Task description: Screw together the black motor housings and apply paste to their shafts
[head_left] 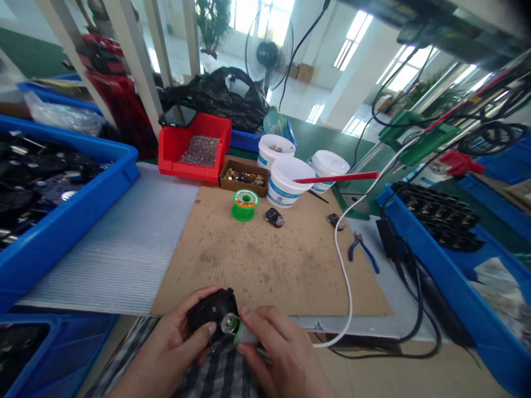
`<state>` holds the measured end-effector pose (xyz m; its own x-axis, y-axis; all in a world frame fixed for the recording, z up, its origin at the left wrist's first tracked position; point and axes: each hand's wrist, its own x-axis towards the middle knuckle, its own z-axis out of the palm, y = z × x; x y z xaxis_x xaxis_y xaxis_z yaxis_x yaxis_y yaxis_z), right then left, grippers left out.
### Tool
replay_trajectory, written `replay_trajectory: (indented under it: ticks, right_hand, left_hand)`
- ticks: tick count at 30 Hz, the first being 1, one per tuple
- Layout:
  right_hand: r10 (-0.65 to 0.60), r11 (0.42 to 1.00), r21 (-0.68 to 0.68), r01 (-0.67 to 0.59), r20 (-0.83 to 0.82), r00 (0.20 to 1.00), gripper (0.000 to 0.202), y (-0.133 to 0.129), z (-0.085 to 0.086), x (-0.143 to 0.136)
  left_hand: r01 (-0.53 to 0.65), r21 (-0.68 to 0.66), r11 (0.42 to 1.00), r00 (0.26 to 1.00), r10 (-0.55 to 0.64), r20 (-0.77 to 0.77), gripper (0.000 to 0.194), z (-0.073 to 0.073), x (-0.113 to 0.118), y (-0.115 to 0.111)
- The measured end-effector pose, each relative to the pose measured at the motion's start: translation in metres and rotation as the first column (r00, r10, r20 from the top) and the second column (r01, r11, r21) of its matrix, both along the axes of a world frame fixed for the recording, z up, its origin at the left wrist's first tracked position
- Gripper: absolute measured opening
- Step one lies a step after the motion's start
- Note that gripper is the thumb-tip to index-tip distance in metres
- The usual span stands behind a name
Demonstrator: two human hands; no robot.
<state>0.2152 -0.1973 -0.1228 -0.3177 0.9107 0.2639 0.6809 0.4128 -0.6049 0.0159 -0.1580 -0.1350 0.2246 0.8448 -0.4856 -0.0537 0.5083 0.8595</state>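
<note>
Low in the view, in front of the cardboard's near edge, my left hand [178,337] is closed around a black plastic housing [213,309], with the thumb pressed on its near side. My right hand [280,345] grips a whitish cylindrical part with a green rim [245,334], held against the housing's right end. Between the two sits a round shiny metal piece [229,323]; I cannot tell which part it belongs to. The right fingers hide much of the cylinder. A thin metal pin [212,348] shows beneath the left thumb.
A cardboard sheet [265,265] covers the bench, bearing a green solder spool [244,205], small black-and-metal parts [274,217] and blue-handled pliers [363,251]. Behind are a red bin [166,160] and white buckets [284,185]. Blue crates [83,204] flank the bench; a white cable [342,265] crosses right.
</note>
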Motion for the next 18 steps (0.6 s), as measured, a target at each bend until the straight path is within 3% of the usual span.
replay_trajectory:
  ticks: [7, 12, 18]
  right_hand:
    - [-0.009, 1.0, -0.023, 0.008, -0.044, 0.999, 0.03, 0.001, 0.002, 0.002]
    - [-0.013, 1.0, -0.005, 0.013, -0.067, 0.998, 0.03, 0.002, 0.002, 0.002]
    - [-0.025, 0.999, 0.034, 0.027, -0.052, 0.998, 0.03, 0.004, -0.003, 0.001]
  left_hand:
    - [0.066, -0.03, 0.997, 0.985, -0.07, -0.16, 0.07, 0.02, 0.005, 0.004]
    - [0.122, -0.026, 0.992, 0.975, -0.125, -0.183, 0.065, 0.014, 0.001, 0.002]
    - [0.107, 0.015, 0.994, 0.978, -0.102, -0.183, 0.052, 0.009, 0.002, 0.0]
